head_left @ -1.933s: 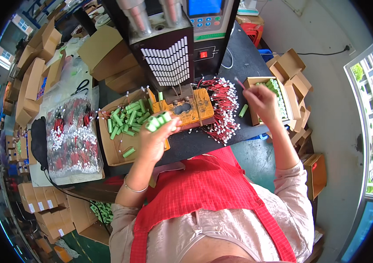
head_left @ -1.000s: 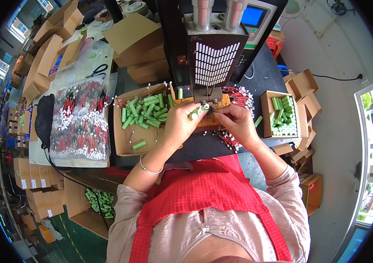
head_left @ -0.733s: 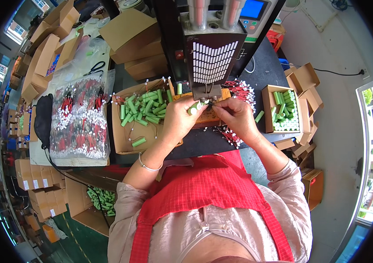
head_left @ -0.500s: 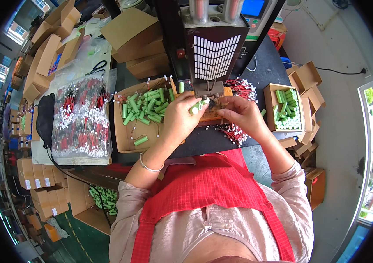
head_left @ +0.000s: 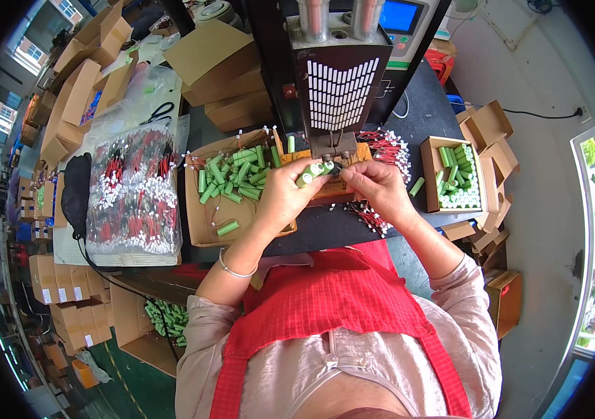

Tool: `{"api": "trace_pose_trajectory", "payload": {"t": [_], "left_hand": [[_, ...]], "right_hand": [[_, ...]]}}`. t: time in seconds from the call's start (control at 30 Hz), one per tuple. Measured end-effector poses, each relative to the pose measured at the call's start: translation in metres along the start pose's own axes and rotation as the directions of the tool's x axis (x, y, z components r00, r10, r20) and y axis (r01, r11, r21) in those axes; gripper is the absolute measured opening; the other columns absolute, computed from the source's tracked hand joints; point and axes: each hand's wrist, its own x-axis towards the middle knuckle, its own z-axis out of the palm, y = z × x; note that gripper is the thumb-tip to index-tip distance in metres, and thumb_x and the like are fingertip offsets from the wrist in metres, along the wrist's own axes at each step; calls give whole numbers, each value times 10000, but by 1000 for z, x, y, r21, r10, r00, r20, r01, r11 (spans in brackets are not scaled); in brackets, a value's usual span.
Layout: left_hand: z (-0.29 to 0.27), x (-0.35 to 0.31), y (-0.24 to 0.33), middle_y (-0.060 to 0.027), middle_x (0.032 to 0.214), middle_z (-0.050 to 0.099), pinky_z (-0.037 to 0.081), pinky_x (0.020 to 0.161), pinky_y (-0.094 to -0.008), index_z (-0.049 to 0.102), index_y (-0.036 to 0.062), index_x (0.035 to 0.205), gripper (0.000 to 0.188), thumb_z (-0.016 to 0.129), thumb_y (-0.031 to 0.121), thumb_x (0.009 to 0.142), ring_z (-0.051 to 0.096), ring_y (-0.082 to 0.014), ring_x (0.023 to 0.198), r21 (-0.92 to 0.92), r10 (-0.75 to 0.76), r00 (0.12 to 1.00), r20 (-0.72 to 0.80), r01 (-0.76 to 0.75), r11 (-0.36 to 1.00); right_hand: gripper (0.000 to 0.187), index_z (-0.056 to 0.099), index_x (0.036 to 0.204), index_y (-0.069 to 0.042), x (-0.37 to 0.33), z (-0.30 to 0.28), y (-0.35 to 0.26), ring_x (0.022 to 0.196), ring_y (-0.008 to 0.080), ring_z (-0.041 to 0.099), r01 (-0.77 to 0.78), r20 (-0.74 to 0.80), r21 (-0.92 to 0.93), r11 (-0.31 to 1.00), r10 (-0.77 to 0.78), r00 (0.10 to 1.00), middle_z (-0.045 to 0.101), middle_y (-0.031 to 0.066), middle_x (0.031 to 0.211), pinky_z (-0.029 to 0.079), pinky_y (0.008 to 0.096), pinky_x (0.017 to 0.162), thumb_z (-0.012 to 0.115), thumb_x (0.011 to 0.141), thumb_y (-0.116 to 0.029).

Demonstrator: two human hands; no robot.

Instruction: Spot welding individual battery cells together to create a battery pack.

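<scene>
My left hand (head_left: pixel 285 192) is closed around a few light-green cylindrical battery cells (head_left: pixel 308 175), their pale ends turned toward the right. Opposite it, my right hand (head_left: pixel 382 190) pinches at the far end of the cells, thumb against forefinger; what lies in that pinch is small, dark and mostly hidden. Both hands meet right under the metal electrode head (head_left: pixel 334 144) of a bench welding machine (head_left: pixel 341 91). Below the head sits an orange-brown work block (head_left: pixel 364 151), partly covered by my fingers.
To the left stands a cardboard tray (head_left: pixel 203 227) of green cells with wires. Red wire leads with white connectors (head_left: pixel 389 150) lie right of the block, more (head_left: pixel 371 218) nearer me. Further right is a box (head_left: pixel 454 209) of cells. Bagged wire leads (head_left: pixel 132 195) and scissors (head_left: pixel 159 113) lie far left.
The cells in my left hand have turned and shifted slightly, showing more of their sides. My right fingers have moved slightly left, closer to the cells.
</scene>
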Motion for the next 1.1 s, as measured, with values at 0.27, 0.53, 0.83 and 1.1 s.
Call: {"api": "trace_pose_trajectory", "payload": {"t": [0.27,0.53,0.83,1.1], "left_hand": [[6,7,-1,-122,686,609,449,531,-281,618,32,914,156,653,74,769,567,-148,557,165,151,986,-69,-138,977],[7,5,1,-101,690,618,457,554,-267,623,8,914,157,641,32,760,575,-120,593,146,92,993,-77,-80,986],[-46,-3,-24,-33,799,634,485,526,-191,594,25,1069,301,665,121,792,578,-75,638,-143,-132,964,-232,100,985],[-97,-28,-48,-55,903,576,489,589,-231,616,31,1029,250,610,180,829,566,-107,723,118,-254,927,-276,295,948]], "right_hand": [[227,612,815,-20,12,0,-14,519,33,466,-171,54,20,985,169,984,572,4,656,406,180,488,577,863,-240],[212,609,835,-15,13,5,-11,519,39,481,-181,13,23,983,181,983,557,-5,627,421,189,489,572,868,-221],[232,608,955,11,13,-63,-7,671,75,562,53,-190,-167,985,-85,978,625,31,767,463,216,616,536,897,-202],[98,609,772,-44,-4,-96,52,714,247,600,100,26,-811,577,-134,991,580,101,760,484,342,643,636,731,-128]]}}
